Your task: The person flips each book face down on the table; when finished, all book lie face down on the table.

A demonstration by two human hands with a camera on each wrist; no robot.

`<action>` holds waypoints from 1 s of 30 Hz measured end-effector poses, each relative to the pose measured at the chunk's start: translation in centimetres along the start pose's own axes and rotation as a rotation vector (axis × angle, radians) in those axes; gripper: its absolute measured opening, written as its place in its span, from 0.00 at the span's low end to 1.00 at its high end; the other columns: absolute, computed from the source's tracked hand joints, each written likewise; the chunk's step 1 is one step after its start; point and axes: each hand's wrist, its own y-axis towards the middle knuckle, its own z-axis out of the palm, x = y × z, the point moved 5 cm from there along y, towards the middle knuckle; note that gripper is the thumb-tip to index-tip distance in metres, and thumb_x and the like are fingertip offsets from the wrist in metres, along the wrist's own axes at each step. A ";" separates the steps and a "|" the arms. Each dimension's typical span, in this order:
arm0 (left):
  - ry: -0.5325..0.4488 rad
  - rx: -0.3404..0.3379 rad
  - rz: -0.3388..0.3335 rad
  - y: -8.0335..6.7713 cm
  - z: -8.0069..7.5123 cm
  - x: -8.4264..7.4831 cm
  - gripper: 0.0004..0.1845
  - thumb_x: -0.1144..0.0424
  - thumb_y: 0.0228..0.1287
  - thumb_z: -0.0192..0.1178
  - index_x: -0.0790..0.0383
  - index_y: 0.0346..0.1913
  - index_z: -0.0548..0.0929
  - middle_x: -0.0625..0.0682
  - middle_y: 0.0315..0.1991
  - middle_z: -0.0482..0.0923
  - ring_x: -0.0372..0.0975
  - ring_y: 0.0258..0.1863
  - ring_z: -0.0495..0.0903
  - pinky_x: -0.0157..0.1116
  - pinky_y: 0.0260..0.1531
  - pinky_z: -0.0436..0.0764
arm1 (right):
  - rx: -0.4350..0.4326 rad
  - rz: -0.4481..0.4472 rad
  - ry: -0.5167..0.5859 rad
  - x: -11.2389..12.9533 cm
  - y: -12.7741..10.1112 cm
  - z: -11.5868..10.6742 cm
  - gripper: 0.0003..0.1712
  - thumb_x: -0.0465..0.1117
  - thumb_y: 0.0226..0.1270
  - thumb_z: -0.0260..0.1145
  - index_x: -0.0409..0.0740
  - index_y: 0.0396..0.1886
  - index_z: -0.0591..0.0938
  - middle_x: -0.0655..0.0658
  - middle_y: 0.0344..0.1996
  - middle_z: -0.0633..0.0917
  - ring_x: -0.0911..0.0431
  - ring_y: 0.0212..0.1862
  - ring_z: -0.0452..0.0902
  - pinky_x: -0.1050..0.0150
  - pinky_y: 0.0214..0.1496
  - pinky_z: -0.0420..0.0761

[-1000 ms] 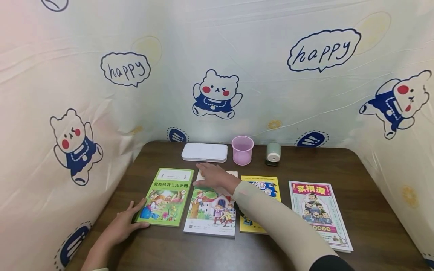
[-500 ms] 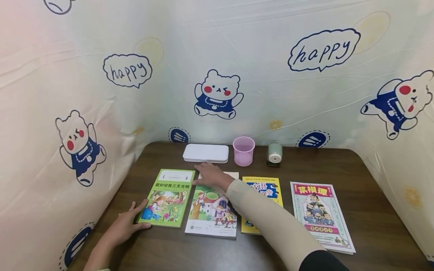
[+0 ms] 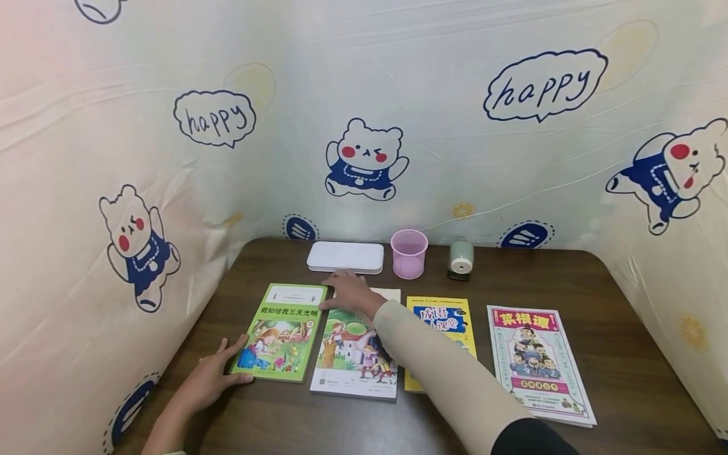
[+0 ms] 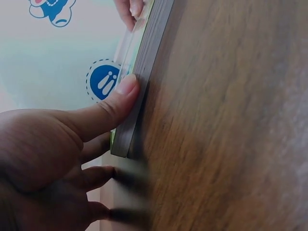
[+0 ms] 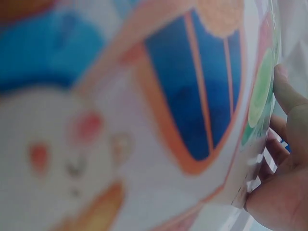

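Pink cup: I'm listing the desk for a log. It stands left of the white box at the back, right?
No. The pink cup stands right of the white box, between it and the small green device; the head view shows this.

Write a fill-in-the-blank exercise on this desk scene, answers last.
1. The left hand touches the ____ book's near corner.
2. The pink cup stands between the white box and the ____ sharpener.
3. ____ books lie in a row on the table.
Answers: green; green; four
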 end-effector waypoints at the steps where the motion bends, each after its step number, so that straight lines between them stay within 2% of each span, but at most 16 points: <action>1: -0.006 0.000 -0.003 0.0 0.0 0.0 0.59 0.36 0.52 0.73 0.64 0.80 0.60 0.70 0.77 0.56 0.72 0.76 0.44 0.80 0.62 0.43 | -0.004 0.004 0.010 0.0 0.0 0.0 0.42 0.71 0.65 0.67 0.62 0.75 0.73 0.52 0.73 0.72 0.50 0.76 0.60 0.45 0.71 0.68; 4: -0.016 -0.007 -0.017 0.1 0.0 0.1 0.58 0.38 0.52 0.74 0.63 0.80 0.61 0.73 0.77 0.52 0.74 0.75 0.45 0.79 0.64 0.46 | -0.008 0.010 0.048 -0.2 0.2 0.2 0.40 0.68 0.65 0.69 0.61 0.74 0.75 0.51 0.73 0.72 0.50 0.77 0.59 0.44 0.72 0.66; 9: -0.015 -0.027 -0.063 0.3 -0.1 0.2 0.57 0.41 0.51 0.76 0.64 0.79 0.62 0.82 0.75 0.44 0.77 0.72 0.50 0.74 0.65 0.58 | -0.022 0.020 0.100 -0.1 0.2 0.2 0.39 0.66 0.63 0.72 0.61 0.72 0.77 0.51 0.72 0.72 0.50 0.77 0.58 0.41 0.73 0.65; 13: -0.030 -0.031 -0.094 0.4 0.0 0.4 0.57 0.43 0.50 0.77 0.64 0.79 0.62 0.81 0.75 0.44 0.76 0.73 0.50 0.72 0.67 0.57 | -0.030 0.029 0.122 -0.1 -0.1 0.0 0.39 0.66 0.62 0.73 0.61 0.71 0.78 0.51 0.73 0.72 0.50 0.78 0.57 0.41 0.73 0.64; 21: -0.108 -0.064 -0.094 0.2 0.0 0.3 0.55 0.45 0.50 0.78 0.66 0.77 0.65 0.79 0.75 0.49 0.74 0.75 0.49 0.71 0.69 0.53 | -0.024 0.038 0.149 0.0 -0.3 -0.1 0.38 0.64 0.63 0.74 0.60 0.71 0.78 0.49 0.75 0.70 0.49 0.79 0.55 0.40 0.74 0.62; 26: -0.107 -0.095 -0.063 -0.3 -0.2 0.3 0.54 0.44 0.52 0.78 0.67 0.77 0.65 0.76 0.74 0.57 0.72 0.74 0.53 0.70 0.68 0.57 | -0.021 0.043 0.131 0.0 -0.2 -0.1 0.38 0.64 0.63 0.73 0.61 0.71 0.78 0.50 0.75 0.69 0.48 0.79 0.55 0.39 0.74 0.63; 30: -0.123 -0.122 -0.051 -0.6 -0.4 0.2 0.54 0.43 0.53 0.77 0.66 0.77 0.66 0.74 0.73 0.63 0.70 0.73 0.59 0.70 0.67 0.61 | -0.010 0.047 0.149 -0.1 -0.2 0.1 0.38 0.64 0.63 0.73 0.61 0.72 0.77 0.49 0.78 0.66 0.48 0.81 0.52 0.37 0.76 0.59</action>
